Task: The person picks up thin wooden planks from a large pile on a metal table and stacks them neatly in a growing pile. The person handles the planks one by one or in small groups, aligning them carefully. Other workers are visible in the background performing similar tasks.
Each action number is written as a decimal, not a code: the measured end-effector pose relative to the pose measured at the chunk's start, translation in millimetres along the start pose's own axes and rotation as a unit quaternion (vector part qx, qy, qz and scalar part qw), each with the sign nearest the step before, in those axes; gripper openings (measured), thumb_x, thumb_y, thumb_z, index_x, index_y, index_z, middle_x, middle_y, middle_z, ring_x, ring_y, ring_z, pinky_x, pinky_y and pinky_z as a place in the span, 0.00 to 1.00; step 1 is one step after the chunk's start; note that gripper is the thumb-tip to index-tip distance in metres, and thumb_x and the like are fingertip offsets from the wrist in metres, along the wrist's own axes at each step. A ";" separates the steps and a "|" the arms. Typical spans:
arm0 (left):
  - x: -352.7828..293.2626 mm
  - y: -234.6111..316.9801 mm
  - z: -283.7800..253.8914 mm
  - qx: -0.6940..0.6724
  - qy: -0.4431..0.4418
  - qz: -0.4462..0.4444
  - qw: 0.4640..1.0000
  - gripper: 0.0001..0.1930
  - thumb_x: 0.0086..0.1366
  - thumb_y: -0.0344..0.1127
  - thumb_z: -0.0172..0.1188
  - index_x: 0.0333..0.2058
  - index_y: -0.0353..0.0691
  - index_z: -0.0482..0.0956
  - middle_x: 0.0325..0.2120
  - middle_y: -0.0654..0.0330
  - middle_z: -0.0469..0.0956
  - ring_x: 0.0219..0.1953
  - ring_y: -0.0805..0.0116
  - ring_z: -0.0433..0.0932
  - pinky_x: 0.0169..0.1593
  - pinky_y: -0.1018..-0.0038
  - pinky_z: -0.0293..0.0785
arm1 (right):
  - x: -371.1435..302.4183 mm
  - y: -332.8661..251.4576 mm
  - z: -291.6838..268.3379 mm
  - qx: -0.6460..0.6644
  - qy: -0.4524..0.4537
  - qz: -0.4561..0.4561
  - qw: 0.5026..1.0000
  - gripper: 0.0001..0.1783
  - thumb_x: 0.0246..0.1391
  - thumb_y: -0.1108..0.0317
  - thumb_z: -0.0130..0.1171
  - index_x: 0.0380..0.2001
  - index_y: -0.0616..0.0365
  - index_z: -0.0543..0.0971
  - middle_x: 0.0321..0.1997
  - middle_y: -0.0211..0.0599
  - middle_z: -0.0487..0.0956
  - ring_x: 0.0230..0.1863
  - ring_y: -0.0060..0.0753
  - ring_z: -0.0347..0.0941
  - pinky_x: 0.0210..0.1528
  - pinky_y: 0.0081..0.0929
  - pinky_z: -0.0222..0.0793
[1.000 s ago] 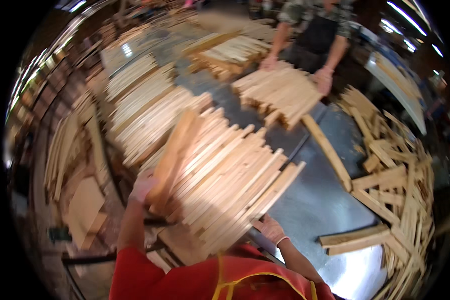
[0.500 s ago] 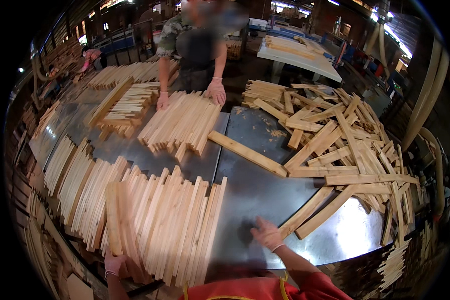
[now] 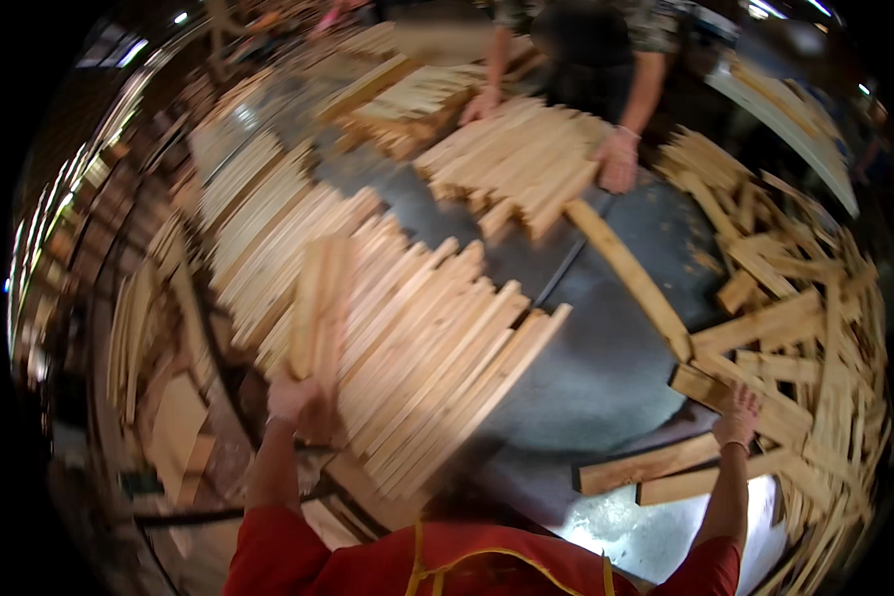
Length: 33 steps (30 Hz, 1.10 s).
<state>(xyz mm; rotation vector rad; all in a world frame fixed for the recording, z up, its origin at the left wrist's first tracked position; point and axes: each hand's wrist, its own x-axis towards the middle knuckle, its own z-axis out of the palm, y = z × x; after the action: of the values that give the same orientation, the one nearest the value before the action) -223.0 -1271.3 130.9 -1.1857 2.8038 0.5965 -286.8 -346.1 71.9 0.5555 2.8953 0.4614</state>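
My left hand (image 3: 296, 399), in a pale glove, is closed round the near end of a couple of wooden slats (image 3: 320, 298). They stand tilted up over a long row of planed slats (image 3: 417, 338) laid side by side. My right hand (image 3: 738, 419), also gloved, reaches out to the right with its fingers extended. It rests on or just above a wooden board (image 3: 700, 387) at the edge of a jumbled pile of boards (image 3: 815, 328). Blur hides whether its fingers touch the wood. Two more boards (image 3: 656, 462) lie just nearer.
Across the dark metal table (image 3: 616, 338), a co-worker's gloved hands (image 3: 618, 159) flank a stack of slats (image 3: 526, 159). One long board (image 3: 631, 278) runs from that stack to the pile. Another slat stack (image 3: 417, 104) sits at the far left; cardboard (image 3: 177, 437) lies lower left.
My view has swung, shifting the scene. My right hand has moved from the bare metal out to the pile's boards. My left hand still grips the upright slats. The co-worker's hands remain at the stack.
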 end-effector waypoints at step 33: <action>-100.7 41.7 50.1 0.062 0.024 0.189 0.980 0.43 0.64 0.52 0.68 0.75 0.45 0.66 0.61 0.49 0.75 0.63 0.46 0.74 0.65 0.54 0.72 | -145.9 -228.1 -53.2 0.472 -0.171 -0.089 0.860 0.44 0.61 0.50 0.69 0.73 0.64 0.70 0.49 0.50 0.87 0.54 0.47 0.84 0.60 0.39 0.77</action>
<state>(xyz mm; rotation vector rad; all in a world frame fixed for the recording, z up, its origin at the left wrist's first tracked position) -186.5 -1158.0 116.7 -0.6576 3.0765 0.4022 -240.3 -617.9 61.1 0.3919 2.5958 -1.0368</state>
